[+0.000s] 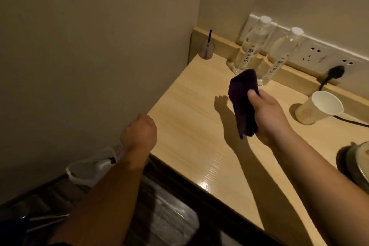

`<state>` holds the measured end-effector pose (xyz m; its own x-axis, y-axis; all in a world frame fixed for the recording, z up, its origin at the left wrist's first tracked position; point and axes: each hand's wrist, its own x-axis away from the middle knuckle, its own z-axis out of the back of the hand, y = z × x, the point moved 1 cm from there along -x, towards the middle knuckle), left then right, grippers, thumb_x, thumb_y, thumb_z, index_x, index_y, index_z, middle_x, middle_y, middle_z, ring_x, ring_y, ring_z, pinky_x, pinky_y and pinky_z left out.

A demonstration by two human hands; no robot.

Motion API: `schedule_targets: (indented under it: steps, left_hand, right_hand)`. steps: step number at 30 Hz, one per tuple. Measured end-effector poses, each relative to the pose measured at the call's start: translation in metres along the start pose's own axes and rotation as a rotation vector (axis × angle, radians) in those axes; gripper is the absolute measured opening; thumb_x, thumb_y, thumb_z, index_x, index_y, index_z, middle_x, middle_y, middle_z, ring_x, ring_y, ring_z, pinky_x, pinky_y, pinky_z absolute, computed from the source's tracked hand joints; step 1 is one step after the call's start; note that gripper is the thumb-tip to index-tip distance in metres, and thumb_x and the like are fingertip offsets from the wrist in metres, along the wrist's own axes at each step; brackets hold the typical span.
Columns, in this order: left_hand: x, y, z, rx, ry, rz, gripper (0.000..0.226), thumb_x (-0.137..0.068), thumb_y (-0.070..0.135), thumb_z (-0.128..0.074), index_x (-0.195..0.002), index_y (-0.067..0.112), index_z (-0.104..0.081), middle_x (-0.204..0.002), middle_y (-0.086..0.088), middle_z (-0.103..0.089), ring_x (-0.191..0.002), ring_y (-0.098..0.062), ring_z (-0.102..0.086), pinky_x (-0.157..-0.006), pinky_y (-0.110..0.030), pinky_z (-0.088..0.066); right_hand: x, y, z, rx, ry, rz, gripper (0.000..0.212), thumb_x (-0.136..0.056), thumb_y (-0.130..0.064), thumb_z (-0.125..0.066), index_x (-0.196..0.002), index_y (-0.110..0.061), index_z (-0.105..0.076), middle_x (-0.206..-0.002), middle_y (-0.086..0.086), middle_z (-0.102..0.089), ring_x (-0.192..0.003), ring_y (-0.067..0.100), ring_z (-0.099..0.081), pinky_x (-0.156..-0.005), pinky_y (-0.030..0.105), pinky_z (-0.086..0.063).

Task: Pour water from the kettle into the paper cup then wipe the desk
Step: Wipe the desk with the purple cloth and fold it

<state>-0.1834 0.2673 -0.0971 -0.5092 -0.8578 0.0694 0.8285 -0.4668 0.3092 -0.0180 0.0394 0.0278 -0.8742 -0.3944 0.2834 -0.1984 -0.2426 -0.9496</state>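
Observation:
My right hand point(267, 114) holds a dark purple cloth point(242, 98) up above the middle of the light wooden desk point(191, 126); the cloth hangs clear of the surface. A white paper cup point(317, 109) stands on the desk to the right of that hand. At the right edge of the view only part of the kettle point(357, 164) shows, with its round metal rim. My left hand point(139, 132) hovers off the desk's left edge with the fingers curled in, and nothing shows in it.
Two clear water bottles point(251, 46) point(279, 58) stand at the back near a wall socket strip with a black plug point(333, 74). A small reed diffuser point(207, 50) is in the back left corner. A bin with a plastic liner point(87, 170) is below the left arm.

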Motion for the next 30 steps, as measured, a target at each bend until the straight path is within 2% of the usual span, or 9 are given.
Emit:
schedule_targets:
  steps: [2, 4, 6, 8, 11, 15, 21, 27, 30]
  left_hand:
    - [0.0, -0.002, -0.004, 0.011, 0.026, -0.023, 0.041, -0.101, 0.032, -0.025, -0.101, 0.008, -0.058, -0.092, -0.017, -0.066, -0.08, -0.036, -0.061, -0.065, -0.036, -0.041]
    - [-0.001, -0.006, -0.01, 0.019, 0.044, -0.03, 0.041, -0.101, 0.034, -0.025, -0.099, 0.009, -0.058, -0.086, -0.015, -0.065, -0.076, -0.035, -0.061, -0.064, -0.037, -0.043]
    - [-0.003, -0.009, -0.014, -0.009, 0.04, -0.005, 0.042, -0.1, 0.037, -0.023, -0.098, 0.011, -0.057, -0.084, -0.012, -0.063, -0.074, -0.032, -0.06, -0.066, -0.037, -0.046]
    - [-0.006, -0.008, -0.017, -0.049, 0.023, 0.035, 0.044, -0.1, 0.039, -0.021, -0.1, 0.013, -0.056, -0.088, -0.013, -0.063, -0.079, -0.033, -0.06, -0.068, -0.036, -0.044]
    - [-0.01, -0.006, -0.018, -0.092, 0.022, 0.068, 0.044, -0.1, 0.04, -0.021, -0.101, 0.013, -0.056, -0.088, -0.013, -0.062, -0.08, -0.034, -0.06, -0.069, -0.035, -0.044]
    - [-0.006, -0.007, -0.017, -0.044, 0.054, 0.022, 0.044, -0.1, 0.037, -0.023, -0.095, 0.01, -0.057, -0.077, -0.013, -0.061, -0.069, -0.033, -0.059, -0.068, -0.04, -0.051]
    - [-0.004, -0.006, -0.013, -0.018, 0.072, -0.04, 0.046, -0.101, 0.035, -0.022, -0.102, 0.005, -0.058, -0.098, -0.022, -0.064, -0.087, -0.041, -0.06, -0.07, -0.041, -0.04]
    - [0.001, -0.001, -0.006, -0.073, 0.021, -0.035, 0.05, -0.102, 0.033, -0.018, -0.112, 0.002, -0.056, -0.109, -0.024, -0.062, -0.095, -0.041, -0.059, -0.071, -0.04, -0.039]
    - [0.003, 0.003, 0.0, -0.094, -0.037, -0.03, 0.045, -0.102, 0.029, -0.021, -0.119, 0.001, -0.052, -0.12, -0.026, -0.058, -0.106, -0.043, -0.057, -0.081, -0.046, -0.043]
  right_hand:
    - [-0.062, -0.003, -0.003, 0.459, 0.014, 0.29, 0.026, -0.101, -0.028, -0.042, -0.121, -0.024, -0.057, -0.11, 0.007, -0.066, -0.103, 0.03, -0.059, -0.081, 0.036, -0.042]
    - [-0.118, 0.004, -0.011, 0.891, -0.029, 0.541, 0.043, -0.099, -0.021, -0.044, -0.142, -0.018, -0.041, -0.136, 0.012, -0.053, -0.121, 0.03, -0.05, -0.096, 0.038, -0.04]
    - [-0.159, 0.024, -0.021, 1.261, -0.171, 0.65, 0.052, -0.099, -0.018, -0.045, -0.148, -0.016, -0.029, -0.151, 0.013, -0.036, -0.135, 0.032, -0.036, -0.11, 0.042, -0.029]
    - [-0.18, 0.048, -0.029, 1.456, -0.303, 0.673, 0.053, -0.1, -0.02, -0.041, -0.149, -0.014, -0.026, -0.156, 0.011, -0.028, -0.141, 0.031, -0.026, -0.115, 0.041, -0.021]
    - [-0.19, 0.064, -0.031, 1.393, -0.305, 0.703, 0.052, -0.099, -0.022, -0.043, -0.148, -0.013, -0.029, -0.156, 0.01, -0.03, -0.143, 0.03, -0.023, -0.117, 0.043, -0.018]
    - [-0.165, 0.069, -0.022, 1.35, -0.352, 0.674, 0.052, -0.099, -0.021, -0.044, -0.148, -0.011, -0.03, -0.156, 0.011, -0.027, -0.144, 0.03, -0.02, -0.118, 0.044, -0.014]
    - [-0.031, 0.111, 0.011, 1.228, -0.379, 0.637, 0.049, -0.097, -0.02, -0.049, -0.144, -0.009, -0.039, -0.153, 0.011, -0.035, -0.143, 0.029, -0.026, -0.117, 0.042, -0.012]
    - [0.124, 0.164, 0.029, 1.2, -0.382, 0.59, 0.051, -0.094, -0.03, -0.038, -0.142, -0.013, -0.043, -0.15, 0.008, -0.04, -0.139, 0.025, -0.033, -0.116, 0.039, -0.013]
    - [0.174, 0.177, 0.029, 1.21, -0.387, 0.545, 0.05, -0.094, -0.029, -0.037, -0.142, -0.017, -0.042, -0.15, 0.004, -0.04, -0.139, 0.022, -0.033, -0.114, 0.037, -0.013]
